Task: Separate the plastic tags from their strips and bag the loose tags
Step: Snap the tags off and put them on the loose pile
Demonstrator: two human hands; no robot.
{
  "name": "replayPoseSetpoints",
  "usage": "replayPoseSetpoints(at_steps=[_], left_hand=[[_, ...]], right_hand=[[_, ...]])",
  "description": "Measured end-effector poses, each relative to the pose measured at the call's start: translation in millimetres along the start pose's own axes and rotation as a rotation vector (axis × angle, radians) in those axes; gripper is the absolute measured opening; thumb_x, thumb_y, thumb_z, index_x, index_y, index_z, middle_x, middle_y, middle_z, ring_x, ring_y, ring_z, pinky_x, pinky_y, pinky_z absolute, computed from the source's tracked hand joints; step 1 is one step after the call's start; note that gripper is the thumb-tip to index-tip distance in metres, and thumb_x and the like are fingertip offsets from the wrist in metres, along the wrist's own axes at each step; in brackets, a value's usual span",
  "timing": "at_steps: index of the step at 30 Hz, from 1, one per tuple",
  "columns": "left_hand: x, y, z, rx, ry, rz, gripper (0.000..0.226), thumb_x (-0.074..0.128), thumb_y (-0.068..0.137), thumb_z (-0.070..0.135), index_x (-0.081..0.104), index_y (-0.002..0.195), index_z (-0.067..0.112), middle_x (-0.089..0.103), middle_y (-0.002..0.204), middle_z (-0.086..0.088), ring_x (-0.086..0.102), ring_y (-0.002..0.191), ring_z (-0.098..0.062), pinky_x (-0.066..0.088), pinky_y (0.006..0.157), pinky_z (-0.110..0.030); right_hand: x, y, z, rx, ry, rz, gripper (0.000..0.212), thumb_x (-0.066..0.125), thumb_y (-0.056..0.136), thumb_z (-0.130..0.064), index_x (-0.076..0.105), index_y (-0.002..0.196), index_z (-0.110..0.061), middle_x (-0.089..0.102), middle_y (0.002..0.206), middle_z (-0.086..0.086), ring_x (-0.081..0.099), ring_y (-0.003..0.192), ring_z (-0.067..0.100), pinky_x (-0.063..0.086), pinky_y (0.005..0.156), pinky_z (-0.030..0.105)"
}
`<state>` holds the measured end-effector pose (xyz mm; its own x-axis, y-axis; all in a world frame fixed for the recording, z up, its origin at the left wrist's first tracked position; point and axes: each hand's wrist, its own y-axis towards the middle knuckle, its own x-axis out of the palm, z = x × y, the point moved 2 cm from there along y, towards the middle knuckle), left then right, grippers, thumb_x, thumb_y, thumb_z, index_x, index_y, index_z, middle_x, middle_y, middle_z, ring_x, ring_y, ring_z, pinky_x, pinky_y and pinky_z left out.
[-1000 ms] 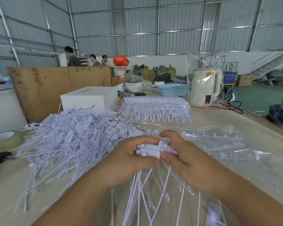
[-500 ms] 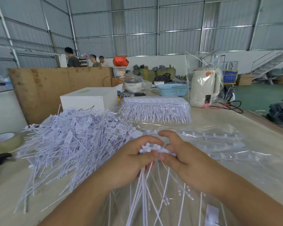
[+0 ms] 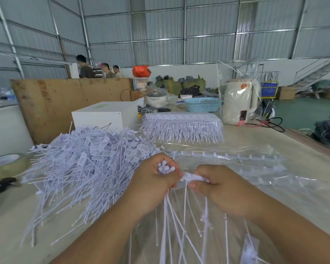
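Big messy pile of loose white tags [image 3: 84, 164] sits left; clear bag [image 3: 255, 168] lies flat right, bare strip [image 3: 227, 156] on it.

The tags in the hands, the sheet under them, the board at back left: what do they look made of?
Tags: apparently moulded plastic, matte white; thin bendy tails hang from the left hand.
Sheet: clear plastic film, glossy, wrinkled, see-through.
Board: looks like plywood, unfinished brown with stains.

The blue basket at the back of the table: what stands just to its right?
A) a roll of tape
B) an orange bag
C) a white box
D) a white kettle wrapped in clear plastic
D: the white kettle, in clear plastic, stands right of the blue basket.
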<state>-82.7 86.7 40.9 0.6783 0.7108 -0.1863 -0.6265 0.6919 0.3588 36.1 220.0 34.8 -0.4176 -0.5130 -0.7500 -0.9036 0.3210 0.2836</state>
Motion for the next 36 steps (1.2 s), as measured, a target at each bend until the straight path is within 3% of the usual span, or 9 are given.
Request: replayPoseSetpoints(at_steps=[3,8,13,17,21,26,30,33,36], left_hand=[[8,-2,4,0.029,-0.013,0.152,0.022,0.07,0.082,0.004,0.062,0.067,0.019,0.059,0.053,0.005,0.054,0.05,-0.01,0.043,0.054,-0.025],[20,-6,7,-0.011,-0.168,0.312,0.017,0.068,0.084,0.007,0.061,0.072,0.017,0.06,0.052,0.003,0.051,0.044,-0.009,0.042,0.044,-0.019],[-2,2,0,-0.182,-0.443,0.364,0.018,0.064,0.085,0.0,0.06,0.073,0.013,0.056,0.051,0.003,0.048,0.046,-0.01,0.04,0.045,-0.021],[-6,3,9,0.014,-0.103,0.11,0.025,0.069,0.085,0.005,0.063,0.069,0.024,0.059,0.055,0.005,0.052,0.046,-0.006,0.041,0.044,-0.017],[6,-2,16,0.076,-0.15,-0.071,0.02,0.066,0.087,0.004,0.067,0.095,0.023,0.064,0.066,0.006,0.059,0.054,-0.011,0.048,0.048,-0.021],[9,-4,18,0.036,-0.254,-0.143,0.02,0.063,0.087,-0.003,0.065,0.103,0.009,0.068,0.075,-0.004,0.063,0.055,-0.018,0.05,0.045,-0.025],[7,-2,18,0.05,-0.224,-0.139,0.015,0.064,0.086,-0.005,0.067,0.092,0.008,0.065,0.069,-0.013,0.059,0.048,-0.022,0.048,0.045,-0.028],[4,0,15,0.075,-0.21,-0.044,0.021,0.065,0.083,-0.009,0.065,0.079,0.011,0.063,0.059,-0.007,0.058,0.045,-0.019,0.047,0.043,-0.026],[6,-1,14,0.066,-0.218,-0.011,0.018,0.074,0.076,-0.006,0.063,0.075,0.008,0.061,0.057,-0.007,0.057,0.045,-0.019,0.047,0.042,-0.025]], right_hand=[[0,3,-5,0.024,-0.024,0.157,0.029,0.061,0.091,-0.034,0.049,0.067,-0.022,0.049,0.056,-0.009,0.045,0.051,0.005,0.039,0.055,0.03],[6,4,-19,-0.031,-0.112,0.343,0.028,0.053,0.094,-0.036,0.047,0.071,-0.021,0.049,0.055,-0.003,0.048,0.052,0.009,0.039,0.055,0.029],[-19,2,-14,-0.053,0.116,0.697,0.037,0.051,0.098,-0.032,0.039,0.065,-0.021,0.048,0.053,-0.016,0.04,0.046,0.004,0.031,0.045,0.02],[-14,0,-10,-0.155,0.145,0.481,0.027,0.055,0.095,-0.032,0.05,0.072,-0.018,0.047,0.055,-0.01,0.04,0.049,0.004,0.031,0.048,0.021],[-6,1,-13,-0.237,0.117,0.337,0.019,0.051,0.097,-0.035,0.057,0.082,-0.025,0.057,0.064,-0.011,0.051,0.057,0.006,0.039,0.056,0.02],[1,0,-18,-0.256,-0.01,0.251,0.015,0.047,0.101,-0.031,0.055,0.089,-0.027,0.059,0.07,-0.015,0.057,0.067,0.005,0.041,0.061,0.02],[-1,-2,-21,-0.267,0.208,0.105,0.027,0.049,0.097,-0.041,0.063,0.094,-0.019,0.066,0.073,-0.009,0.057,0.064,-0.002,0.042,0.062,0.019],[-7,-2,-11,-0.113,0.258,0.038,0.037,0.057,0.089,-0.05,0.062,0.082,-0.014,0.052,0.067,0.015,0.046,0.062,0.018,0.038,0.06,0.041],[-8,-3,-4,-0.045,0.274,0.023,0.04,0.06,0.089,-0.044,0.048,0.067,-0.013,0.039,0.062,0.002,0.039,0.059,0.014,0.032,0.059,0.033]])
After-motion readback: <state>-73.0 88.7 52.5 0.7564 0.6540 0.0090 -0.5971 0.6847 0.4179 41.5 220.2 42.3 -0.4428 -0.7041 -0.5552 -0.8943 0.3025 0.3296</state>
